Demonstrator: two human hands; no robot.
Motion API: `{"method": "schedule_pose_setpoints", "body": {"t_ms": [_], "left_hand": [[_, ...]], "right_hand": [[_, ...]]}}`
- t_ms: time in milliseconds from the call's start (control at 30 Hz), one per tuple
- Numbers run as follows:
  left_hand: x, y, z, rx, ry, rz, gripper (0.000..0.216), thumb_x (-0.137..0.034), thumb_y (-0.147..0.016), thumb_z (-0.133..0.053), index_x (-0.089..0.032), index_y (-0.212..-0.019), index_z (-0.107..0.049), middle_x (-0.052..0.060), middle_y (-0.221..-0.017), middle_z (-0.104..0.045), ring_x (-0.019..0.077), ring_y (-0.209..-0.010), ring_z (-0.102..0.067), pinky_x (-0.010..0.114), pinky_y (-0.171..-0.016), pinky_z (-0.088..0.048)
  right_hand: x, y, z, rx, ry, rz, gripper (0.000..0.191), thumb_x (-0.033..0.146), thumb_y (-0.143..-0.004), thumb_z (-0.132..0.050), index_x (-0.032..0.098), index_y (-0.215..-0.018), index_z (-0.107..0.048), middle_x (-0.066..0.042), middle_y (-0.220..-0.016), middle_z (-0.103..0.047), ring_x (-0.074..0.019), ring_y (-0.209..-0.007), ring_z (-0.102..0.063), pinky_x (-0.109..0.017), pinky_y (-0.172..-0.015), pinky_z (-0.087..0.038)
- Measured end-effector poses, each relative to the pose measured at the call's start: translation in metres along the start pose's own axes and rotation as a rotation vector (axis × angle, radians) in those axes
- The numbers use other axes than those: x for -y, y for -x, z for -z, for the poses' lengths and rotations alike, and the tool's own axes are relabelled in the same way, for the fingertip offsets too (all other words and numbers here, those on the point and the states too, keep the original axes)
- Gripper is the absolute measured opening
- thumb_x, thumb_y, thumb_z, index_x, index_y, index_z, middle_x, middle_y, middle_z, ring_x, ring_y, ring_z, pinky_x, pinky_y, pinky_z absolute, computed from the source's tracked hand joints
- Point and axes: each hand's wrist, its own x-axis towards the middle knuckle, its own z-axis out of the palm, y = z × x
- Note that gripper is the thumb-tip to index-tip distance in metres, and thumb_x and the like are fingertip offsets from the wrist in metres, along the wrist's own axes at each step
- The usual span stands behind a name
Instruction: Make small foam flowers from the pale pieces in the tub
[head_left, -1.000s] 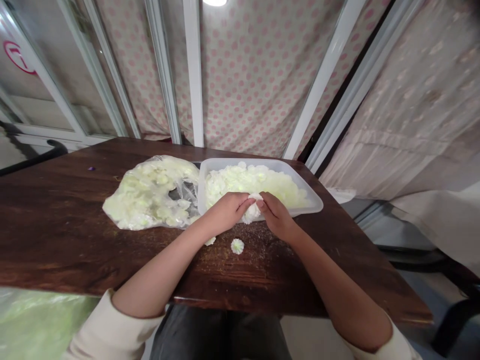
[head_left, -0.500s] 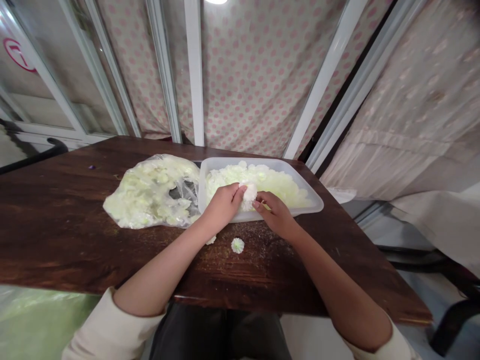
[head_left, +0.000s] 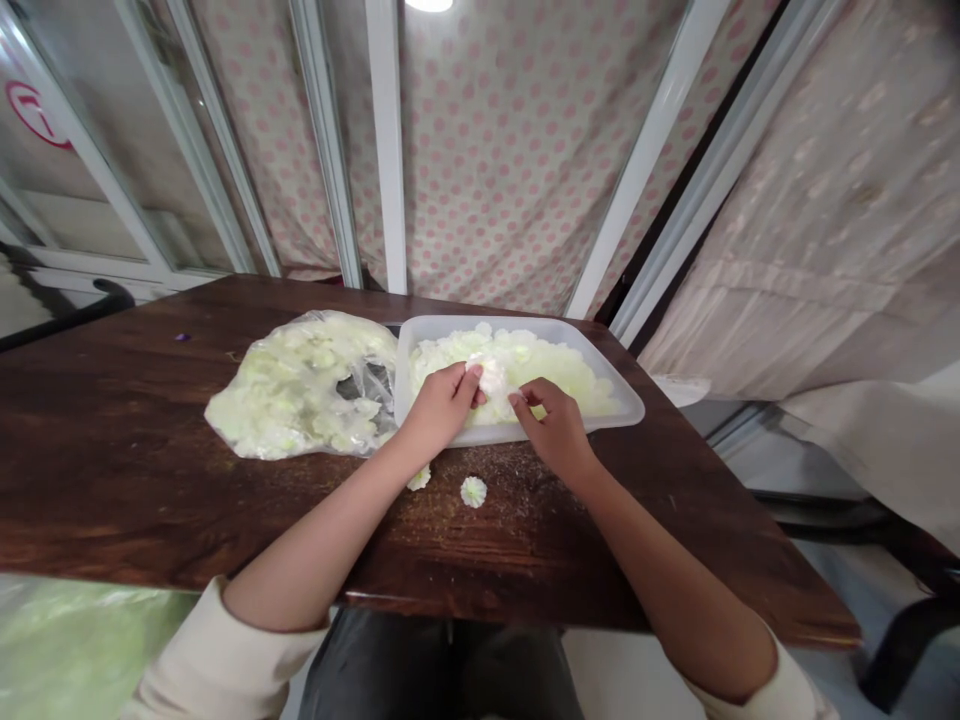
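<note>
My left hand (head_left: 441, 408) is closed around a white artificial-looking flower head (head_left: 493, 377) with ruffled petals, held over the near side of a translucent plastic tub (head_left: 631, 408). To its right, my right hand (head_left: 556, 432) has thumb and forefinger pressed together, a little apart from the flower. Whatever lies in that pinch is too small to make out. Pale green-white flower heads (head_left: 577, 370) fill much of the tub. Two loose pieces lie on the table in front of it: a small round flower (head_left: 473, 491) and another flower (head_left: 420, 479) beside my left forearm.
A clear plastic bag (head_left: 300, 385) of similar pale flowers lies left of the tub on the dark wooden table (head_left: 112, 440). Another bag (head_left: 82, 640) with pale green contents is below the table's left front edge. Dotted curtains (head_left: 517, 160) hang behind.
My right hand has drawn slightly away from the flower, opening a gap between the hands. My left hand still holds the flower, now tilted a little leftward.
</note>
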Motion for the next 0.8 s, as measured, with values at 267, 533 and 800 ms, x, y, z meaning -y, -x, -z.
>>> {"method": "schedule_pose_setpoints", "body": {"t_ms": [267, 533, 800], "left_hand": [[0.0001, 0.0025, -0.0024, 0.107, -0.025, -0.093, 0.037, -0.038, -0.089, -0.032, -0.016, -0.064, -0.049, 0.000, -0.063, -0.056, 0.0114, -0.061, -0.051, 0.025, -0.064, -0.038], [0.0016, 0.0007, -0.0022, 0.076, -0.064, -0.065, 0.036, -0.037, -0.087, -0.036, -0.015, -0.063, -0.052, 0.001, -0.062, -0.058, 0.0111, -0.059, -0.051, 0.025, -0.061, -0.038], [-0.0015, 0.0023, -0.0021, 0.100, -0.065, -0.068, 0.036, -0.037, -0.087, -0.036, -0.015, -0.064, -0.052, 0.001, -0.063, -0.059, 0.0104, -0.058, -0.051, 0.024, -0.059, -0.038]], "right_hand": [[-0.0034, 0.0024, -0.0011, 0.058, -0.078, 0.163, 0.014, 0.028, -0.085, -0.046, 0.022, -0.080, -0.058, -0.006, -0.092, -0.060, -0.0197, -0.095, -0.052, -0.036, -0.084, -0.041], [0.0010, -0.0007, 0.0007, -0.021, -0.159, 0.012, 0.016, 0.029, -0.077, -0.056, 0.019, -0.067, -0.048, -0.001, -0.069, -0.052, -0.0149, -0.069, -0.051, -0.029, -0.067, -0.042], [-0.0013, 0.0014, 0.0022, -0.097, -0.165, -0.089, 0.021, 0.036, -0.081, -0.051, 0.019, -0.093, -0.053, -0.006, -0.089, -0.058, -0.0187, -0.086, -0.054, -0.034, -0.077, -0.043]]}}
